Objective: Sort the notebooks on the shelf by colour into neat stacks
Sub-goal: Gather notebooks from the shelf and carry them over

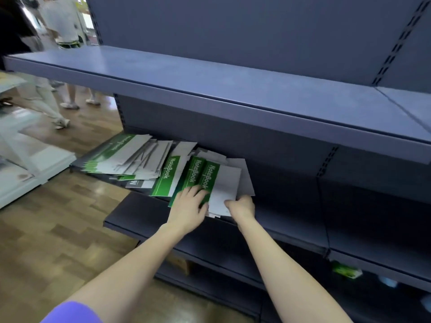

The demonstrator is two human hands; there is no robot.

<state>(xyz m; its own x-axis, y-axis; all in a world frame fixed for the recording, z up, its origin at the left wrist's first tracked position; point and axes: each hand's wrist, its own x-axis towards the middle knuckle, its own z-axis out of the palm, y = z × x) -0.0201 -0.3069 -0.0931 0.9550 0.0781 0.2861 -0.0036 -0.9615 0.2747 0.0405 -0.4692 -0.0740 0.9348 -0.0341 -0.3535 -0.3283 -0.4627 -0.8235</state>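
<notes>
On mid shelf (149, 206): green "NoteBook" covers (211, 177); L hand (190, 202) fingers spread flat on them, R hand (241, 205) fingers pinching white sheets (227, 183).

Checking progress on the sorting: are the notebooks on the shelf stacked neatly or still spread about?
Spread about. The notebooks lie fanned and overlapping at different angles on the shelf, some edges overhanging its front.

I'm looking into a shop, a stationery aisle by the look of it. In front of me stands blue-grey metal retail shelving (233, 94) with slotted uprights (396, 43) for adjustable shelf heights. One lower shelf (291, 220) carries many identical green-and-white notebooks (163, 164) printed "NoteBook", stock rather than personal belongings. At the far left, other people (63, 26) walk on a wood-pattern floor (58, 229) past a white display unit (28, 164).
</notes>
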